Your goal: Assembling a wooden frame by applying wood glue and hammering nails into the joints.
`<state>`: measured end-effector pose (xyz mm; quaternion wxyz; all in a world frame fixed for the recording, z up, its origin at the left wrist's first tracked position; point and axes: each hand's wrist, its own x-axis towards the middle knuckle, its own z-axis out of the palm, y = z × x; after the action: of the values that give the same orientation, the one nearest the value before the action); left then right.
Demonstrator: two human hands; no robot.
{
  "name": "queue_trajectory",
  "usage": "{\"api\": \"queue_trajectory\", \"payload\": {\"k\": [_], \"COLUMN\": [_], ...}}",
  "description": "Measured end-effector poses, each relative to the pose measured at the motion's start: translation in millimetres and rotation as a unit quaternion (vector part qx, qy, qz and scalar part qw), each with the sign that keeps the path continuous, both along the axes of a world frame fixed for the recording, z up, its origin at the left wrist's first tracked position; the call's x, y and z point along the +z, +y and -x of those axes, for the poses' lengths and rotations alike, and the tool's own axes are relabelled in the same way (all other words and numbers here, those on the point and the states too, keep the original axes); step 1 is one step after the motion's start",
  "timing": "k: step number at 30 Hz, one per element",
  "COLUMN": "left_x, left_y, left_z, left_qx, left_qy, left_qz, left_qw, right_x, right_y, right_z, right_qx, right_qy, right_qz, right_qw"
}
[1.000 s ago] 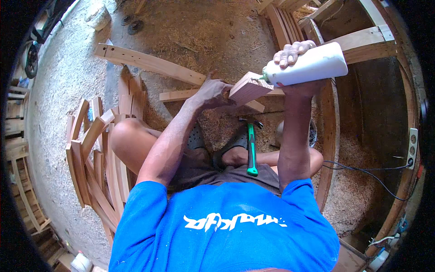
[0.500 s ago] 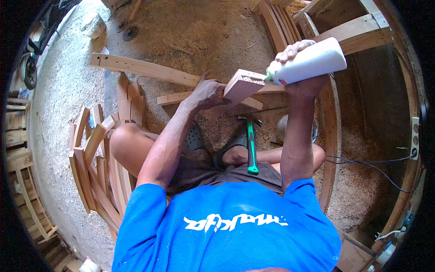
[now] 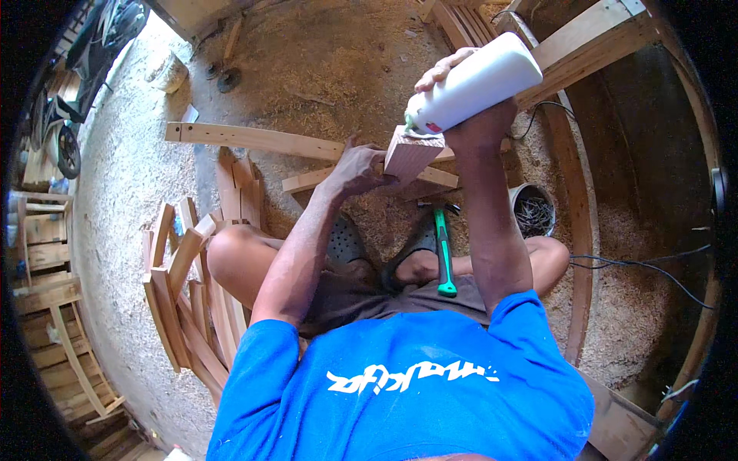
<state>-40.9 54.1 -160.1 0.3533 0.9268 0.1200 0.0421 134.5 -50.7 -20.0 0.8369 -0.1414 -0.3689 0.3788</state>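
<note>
My right hand [image 3: 487, 124] is wrapped round a white squeeze bottle [image 3: 486, 83], tilted with its nozzle down and to the left. The nozzle touches, or nearly touches, the top end of a wooden piece [image 3: 413, 158], where a whitish substance shows along the edge. My left hand [image 3: 358, 169] grips this piece from its left side and keeps its end raised; part of the fingers is hidden. Behind the left hand, a long pale board [image 3: 254, 138] with small holes runs out to the left. A green-handled hammer [image 3: 444, 257] rests by my right foot.
A bucket of nails [image 3: 533, 212] stands beyond my right forearm. Several cut wooden pieces [image 3: 181, 261] are stacked left of my knee. Timber framing [image 3: 588, 54] and black cables [image 3: 638, 263] lie on the right. Sawdust covers the floor [image 3: 307, 69].
The bottle has moved left along the end of the wooden piece, its nozzle now at the far left edge. The view has shifted, bringing the nail bucket out from behind my forearm.
</note>
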Motion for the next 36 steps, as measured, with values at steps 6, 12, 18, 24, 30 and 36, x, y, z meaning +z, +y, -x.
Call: {"api": "queue_trajectory", "payload": {"k": [6,12,18,24,30,36], "left_x": [4.4,-19.6,-47.9,-44.3,-56.7,-69.1], "left_y": [-0.8,-0.4,17.9,17.0,26.6,26.7], "left_z": [-1.4,-2.2,-13.0,-8.8,-20.7,-20.6], "left_qx": [0.016,0.023,0.045,0.004,-0.014,0.026], "left_qy": [0.014,-0.011,0.036,-0.015,0.003,-0.026], "left_qz": [0.056,0.042,-0.017,0.026,-0.024,0.028], "left_qw": [0.998,0.999,0.998,1.0,1.0,0.999], "right_x": [3.6,-22.4,-16.4,-0.3,-83.7,-152.5], "right_y": [-25.6,-81.7,-234.9,-425.3,-449.6,-456.6], "right_z": [-20.9,-60.8,-112.8,-72.7,-67.8,-86.1], "right_qx": [0.016,-0.009,-0.11,-0.359,-0.388,-0.374], "right_qy": [-0.021,0.173,0.139,0.001,-0.155,-0.237], "right_qz": [-0.026,0.016,0.217,0.581,0.696,0.736], "right_qw": [0.999,0.985,0.96,0.73,0.584,0.512]}}
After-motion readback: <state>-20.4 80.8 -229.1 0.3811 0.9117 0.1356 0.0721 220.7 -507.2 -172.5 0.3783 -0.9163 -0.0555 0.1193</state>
